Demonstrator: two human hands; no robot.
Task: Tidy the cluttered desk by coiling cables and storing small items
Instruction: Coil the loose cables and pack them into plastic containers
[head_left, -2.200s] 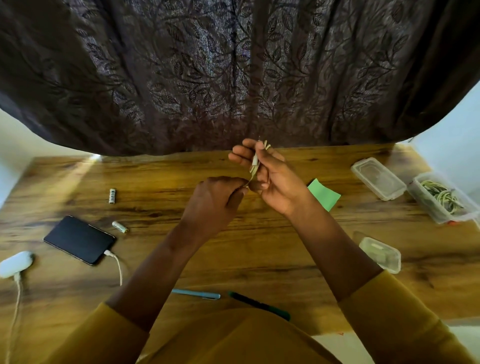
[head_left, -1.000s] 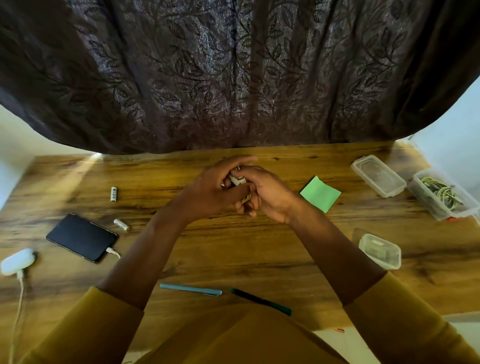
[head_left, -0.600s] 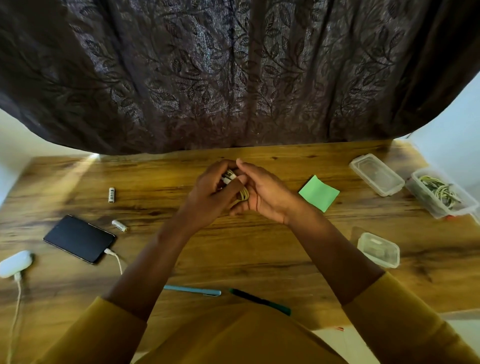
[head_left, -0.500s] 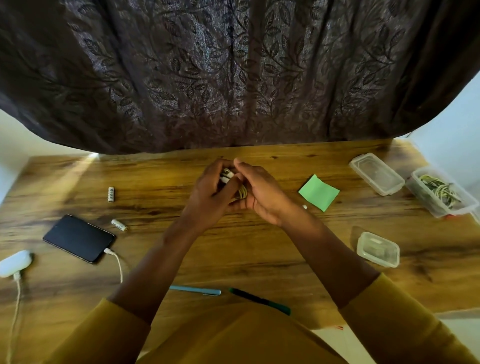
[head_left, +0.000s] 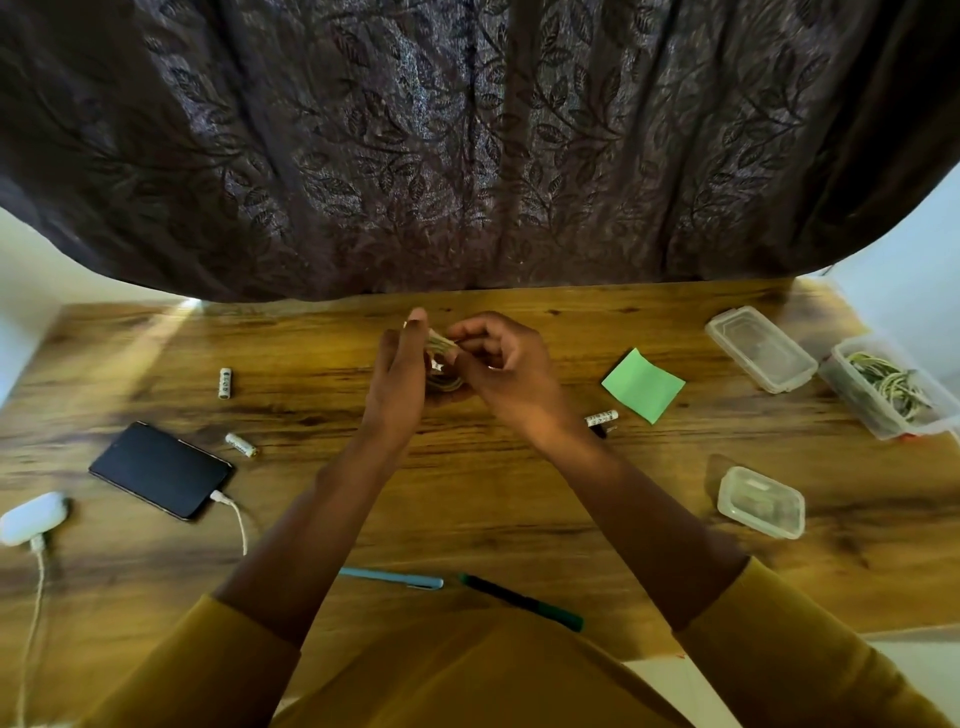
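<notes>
A small coil of pale cable (head_left: 443, 364) is held above the middle of the wooden desk (head_left: 467, 499), between both hands. My right hand (head_left: 506, 371) pinches the coil with curled fingers and thumb. On the coil's left side, my left hand (head_left: 399, 376) stands with its fingers straight and pointing up; whether its thumb holds the coil is hidden. A clear box (head_left: 883, 387) at the right edge holds more coiled cables. Three batteries lie loose: one far left (head_left: 225, 383), one beside the phone (head_left: 241, 445), one by my right wrist (head_left: 601, 418).
A black phone (head_left: 161, 470) with a white cable (head_left: 236, 519) and a white charger (head_left: 31, 519) lie at left. A green note (head_left: 643, 384), a clear lid (head_left: 761, 348) and a small closed box (head_left: 761, 501) lie at right. Blue pen (head_left: 389, 578) and green pen (head_left: 522, 603) lie near me.
The cable went from a raised strand to a coil held between both hands. My left fingers have just straightened off it, and the battery by my right wrist has come into view.
</notes>
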